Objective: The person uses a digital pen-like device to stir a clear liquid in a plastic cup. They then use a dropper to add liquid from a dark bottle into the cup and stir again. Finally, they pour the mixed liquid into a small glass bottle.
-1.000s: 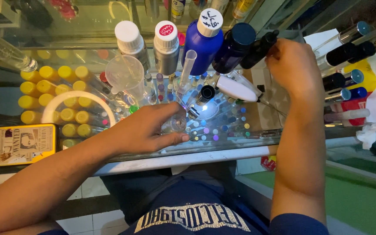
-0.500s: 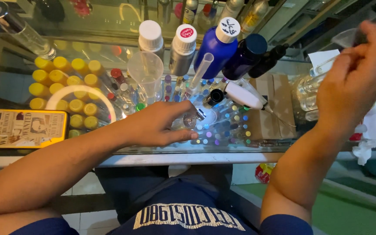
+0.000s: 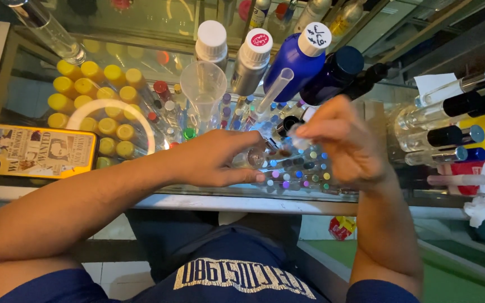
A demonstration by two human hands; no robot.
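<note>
View from above of a person seated at a glass countertop (image 3: 209,193), both bare forearms reaching forward over it. The left hand (image 3: 214,160) lies low on the glass with its fingers curled round a small clear glass vial (image 3: 249,159), thumb beneath and fingers above, so the vial's round open end faces the camera. The right hand (image 3: 343,146) hovers just to the right of it and slightly higher, fingers bunched, with thumb and forefinger pinching a small white piece (image 3: 297,141) too small to identify; its tip sits close beside the vial's mouth, but whether they touch cannot be told.

Behind the hands stand a clear plastic funnel (image 3: 203,84), a thin clear plastic tube (image 3: 274,90), two grey bottles with white caps (image 3: 252,59), a blue bottle with a white cap (image 3: 294,62) and a dark navy bottle (image 3: 332,70). Rows of yellow-capped bottles (image 3: 94,98) show beneath the glass on the left. A phone in a yellow illustrated case (image 3: 32,150) lies at the far left edge. Clear roll-on bottles with black and blue caps (image 3: 450,120) lie stacked on the right
</note>
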